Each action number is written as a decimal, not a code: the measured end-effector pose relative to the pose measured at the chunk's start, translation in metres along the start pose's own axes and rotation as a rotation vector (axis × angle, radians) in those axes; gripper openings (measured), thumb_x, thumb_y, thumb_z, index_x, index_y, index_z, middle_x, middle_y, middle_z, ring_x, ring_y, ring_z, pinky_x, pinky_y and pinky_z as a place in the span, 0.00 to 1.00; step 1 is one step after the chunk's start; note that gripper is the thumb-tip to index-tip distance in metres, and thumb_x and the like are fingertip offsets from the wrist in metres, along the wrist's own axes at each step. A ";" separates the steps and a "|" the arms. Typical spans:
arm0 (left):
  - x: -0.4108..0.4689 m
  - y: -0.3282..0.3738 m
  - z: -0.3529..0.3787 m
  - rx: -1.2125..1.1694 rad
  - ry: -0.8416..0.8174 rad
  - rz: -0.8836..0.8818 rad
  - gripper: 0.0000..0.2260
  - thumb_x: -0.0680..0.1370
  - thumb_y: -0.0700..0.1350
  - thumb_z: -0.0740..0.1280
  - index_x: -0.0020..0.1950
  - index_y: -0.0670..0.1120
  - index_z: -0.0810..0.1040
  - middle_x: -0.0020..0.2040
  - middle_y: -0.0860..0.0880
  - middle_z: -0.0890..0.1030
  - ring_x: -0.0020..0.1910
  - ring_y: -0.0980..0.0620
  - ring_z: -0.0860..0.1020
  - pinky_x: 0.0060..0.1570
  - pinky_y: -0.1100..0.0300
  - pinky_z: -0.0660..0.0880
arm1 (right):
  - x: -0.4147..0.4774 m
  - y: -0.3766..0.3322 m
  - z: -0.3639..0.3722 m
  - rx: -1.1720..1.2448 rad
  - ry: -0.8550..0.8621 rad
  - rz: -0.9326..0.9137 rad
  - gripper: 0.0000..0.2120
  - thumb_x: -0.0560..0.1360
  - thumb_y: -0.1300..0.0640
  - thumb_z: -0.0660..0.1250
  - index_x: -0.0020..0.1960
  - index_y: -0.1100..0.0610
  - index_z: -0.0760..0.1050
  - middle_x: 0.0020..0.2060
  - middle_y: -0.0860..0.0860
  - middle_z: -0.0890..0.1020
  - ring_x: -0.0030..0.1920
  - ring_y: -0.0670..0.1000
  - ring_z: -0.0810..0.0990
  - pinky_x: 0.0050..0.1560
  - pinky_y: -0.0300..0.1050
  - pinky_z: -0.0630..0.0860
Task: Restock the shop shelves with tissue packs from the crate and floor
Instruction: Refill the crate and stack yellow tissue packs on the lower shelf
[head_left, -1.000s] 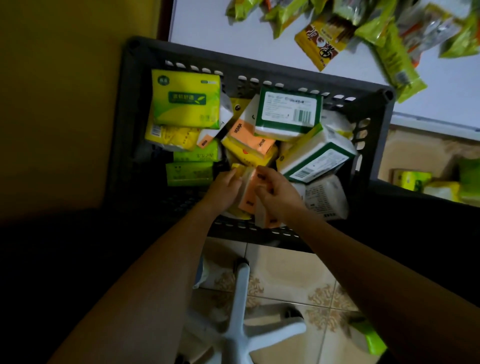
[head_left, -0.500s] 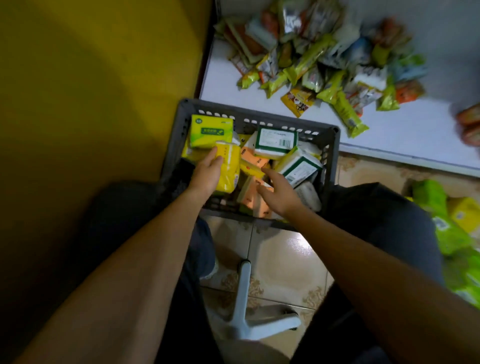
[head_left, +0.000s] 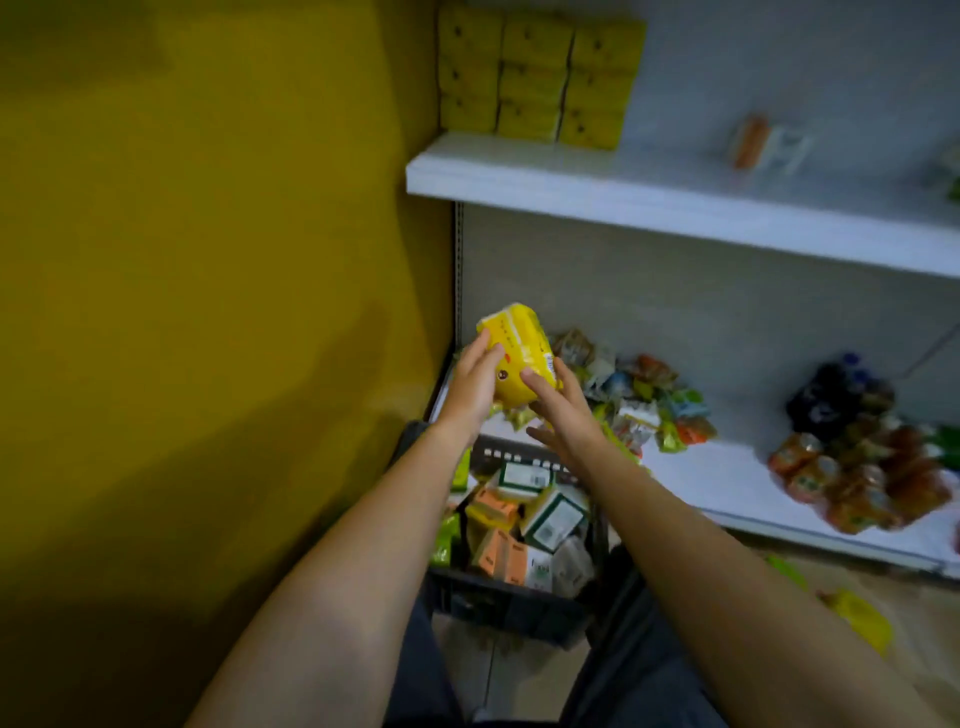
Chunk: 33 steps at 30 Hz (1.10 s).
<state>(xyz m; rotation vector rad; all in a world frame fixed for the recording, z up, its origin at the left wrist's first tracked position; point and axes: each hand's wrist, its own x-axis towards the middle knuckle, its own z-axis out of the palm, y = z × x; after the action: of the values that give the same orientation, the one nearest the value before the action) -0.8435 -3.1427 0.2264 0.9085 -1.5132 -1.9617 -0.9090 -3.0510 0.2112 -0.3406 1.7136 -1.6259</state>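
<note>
A yellow tissue pack (head_left: 519, 356) is up in the air in front of the lower shelf (head_left: 727, 483), above the dark plastic crate (head_left: 498, 605). My left hand (head_left: 472, 387) grips its left side, thumb on the front. My right hand (head_left: 561, 413) lies against its right side with fairly straight fingers. In the crate lie several more tissue packs (head_left: 524, 525), orange, yellow, green and white. Yellow tissue packs (head_left: 535, 78) are stacked in rows at the left end of the upper shelf (head_left: 623, 192).
Heaps of snack packets (head_left: 639, 400) and darker bags (head_left: 857, 462) lie on the lower shelf. A yellow wall (head_left: 208, 260) closes the left side. Yellow and green packs (head_left: 857, 618) lie on the tiled floor at the right. My knees flank the crate.
My left hand lifted the yellow pack out of the crate and up to the shelves. My right hand left the crate and came onto the pack. My view tilted up.
</note>
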 end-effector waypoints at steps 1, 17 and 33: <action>-0.005 0.013 0.003 -0.013 -0.006 0.040 0.20 0.81 0.44 0.58 0.73 0.47 0.63 0.72 0.45 0.68 0.69 0.46 0.68 0.69 0.50 0.64 | -0.004 -0.013 -0.001 -0.007 0.018 -0.068 0.34 0.74 0.51 0.68 0.74 0.49 0.55 0.63 0.51 0.72 0.64 0.56 0.73 0.56 0.56 0.75; 0.020 0.153 0.074 0.097 -0.070 0.410 0.07 0.79 0.48 0.62 0.55 0.48 0.72 0.51 0.45 0.76 0.47 0.50 0.75 0.37 0.62 0.71 | 0.010 -0.166 -0.063 -0.410 0.217 -0.656 0.29 0.69 0.64 0.70 0.68 0.58 0.67 0.68 0.59 0.65 0.70 0.56 0.64 0.69 0.51 0.63; 0.249 0.179 0.202 0.428 -0.173 0.391 0.15 0.76 0.38 0.66 0.61 0.47 0.69 0.59 0.47 0.75 0.63 0.49 0.72 0.65 0.56 0.66 | 0.190 -0.263 -0.170 -0.049 0.259 -0.571 0.29 0.77 0.62 0.64 0.74 0.55 0.56 0.68 0.53 0.67 0.60 0.48 0.71 0.51 0.37 0.72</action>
<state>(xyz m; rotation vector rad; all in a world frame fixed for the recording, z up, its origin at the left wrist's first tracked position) -1.1616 -3.2426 0.3812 0.5490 -2.0806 -1.4931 -1.2288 -3.0893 0.3857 -0.7212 1.9681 -2.1077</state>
